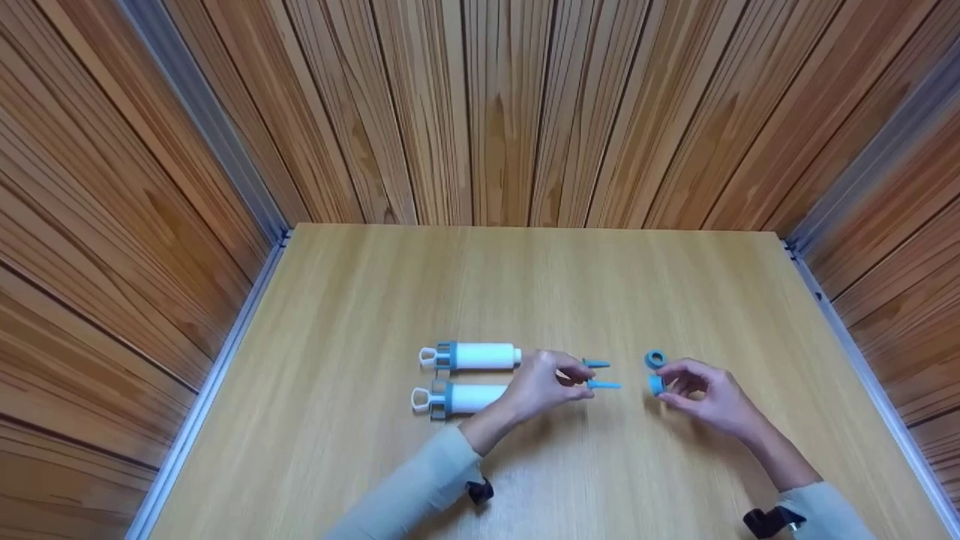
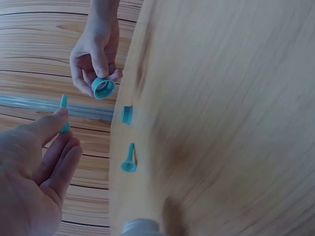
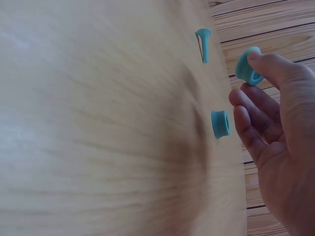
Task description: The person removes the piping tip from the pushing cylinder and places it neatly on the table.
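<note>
My left hand (image 1: 541, 384) pinches a small teal tapered nozzle (image 2: 64, 101) between thumb and fingers, its thin end pointing right in the head view. A second nozzle (image 1: 598, 364) lies on the table just beyond it. On the right, my right hand (image 1: 712, 396) holds a teal ring collar (image 3: 243, 67) by its edge, thumb on one side. Another collar (image 3: 219, 124) rests on the table beside those fingers. Two white syringe-like tubes (image 1: 485, 355) with teal ends and loop handles lie left of the hands; the nearer tube (image 1: 471, 399) is partly covered by the left hand.
The wooden table (image 1: 360, 300) carries all the parts. Wood-plank walls (image 1: 502, 112) rise behind and at both sides, with grey metal rails (image 1: 210, 375) along the table's side edges. Dark wrist cameras (image 1: 480, 491) sit at both sleeves.
</note>
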A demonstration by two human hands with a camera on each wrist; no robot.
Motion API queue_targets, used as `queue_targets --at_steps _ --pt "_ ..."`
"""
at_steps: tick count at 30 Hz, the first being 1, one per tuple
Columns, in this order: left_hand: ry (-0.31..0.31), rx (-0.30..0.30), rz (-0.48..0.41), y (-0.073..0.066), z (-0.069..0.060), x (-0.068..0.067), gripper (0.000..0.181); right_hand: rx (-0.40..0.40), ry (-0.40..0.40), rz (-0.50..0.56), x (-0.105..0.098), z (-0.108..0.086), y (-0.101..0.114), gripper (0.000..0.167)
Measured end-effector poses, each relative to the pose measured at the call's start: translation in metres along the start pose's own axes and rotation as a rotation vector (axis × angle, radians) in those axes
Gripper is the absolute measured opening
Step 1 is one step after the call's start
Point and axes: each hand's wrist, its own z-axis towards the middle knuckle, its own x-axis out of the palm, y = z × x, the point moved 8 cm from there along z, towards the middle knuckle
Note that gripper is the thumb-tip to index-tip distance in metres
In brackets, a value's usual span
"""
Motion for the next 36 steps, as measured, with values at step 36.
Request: queue_targets --at_steps 36 --pt "-0.018 -0.137 0.164 0.041 -0.003 0.041 0.022 0.145 0.243 -0.121 -0.002 -0.015 -0.027 0.029"
